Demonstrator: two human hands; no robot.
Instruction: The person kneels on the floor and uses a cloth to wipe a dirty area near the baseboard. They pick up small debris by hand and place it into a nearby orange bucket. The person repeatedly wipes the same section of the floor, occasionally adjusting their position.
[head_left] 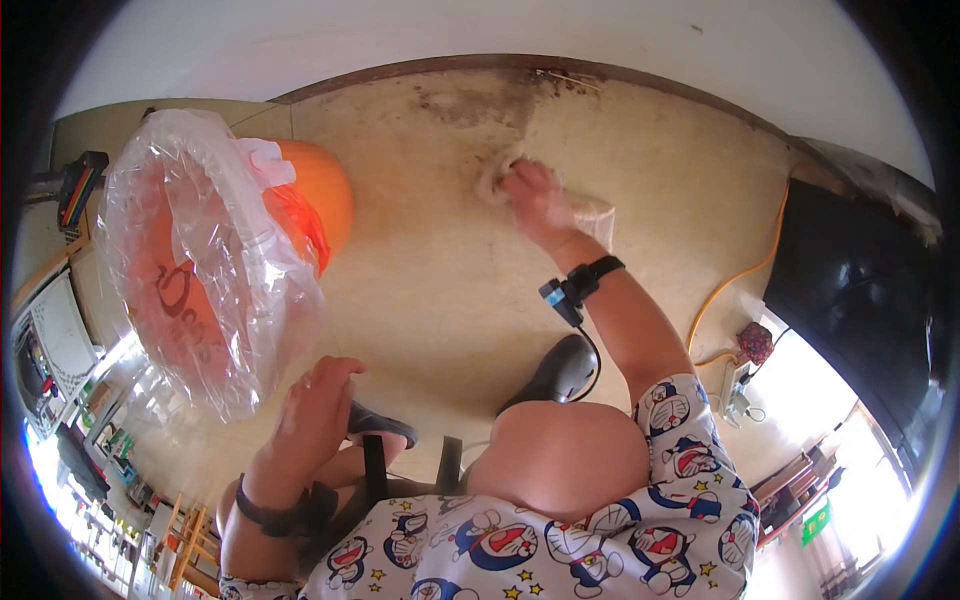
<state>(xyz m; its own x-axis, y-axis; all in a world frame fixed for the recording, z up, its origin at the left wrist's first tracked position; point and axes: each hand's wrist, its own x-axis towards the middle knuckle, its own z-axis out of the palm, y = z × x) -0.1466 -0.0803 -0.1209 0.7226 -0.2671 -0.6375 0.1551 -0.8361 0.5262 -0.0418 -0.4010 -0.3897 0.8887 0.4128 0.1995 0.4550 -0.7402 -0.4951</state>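
Observation:
My right hand (538, 200) reaches out to the floor, its fingers closed on a pale, crumpled tissue (488, 186) pressed against the tan surface. The tissue and fingertips are slightly blurred. A pale rectangular thing (598, 222) lies partly hidden behind that wrist. My left hand (315, 405) hangs near my knee with its fingers stretched out, holding nothing. Beyond it, an orange bin (325, 195) stands tilted in the view, lined with a clear plastic bag (205, 270) that hangs over its rim.
Dark dirt marks (480, 105) spread over the floor along the wall's brown skirting. On the right, an orange cable (708, 305) runs past a large black panel (850, 280) to a power strip (738, 390). Wooden furniture (190, 545) stands at the lower left.

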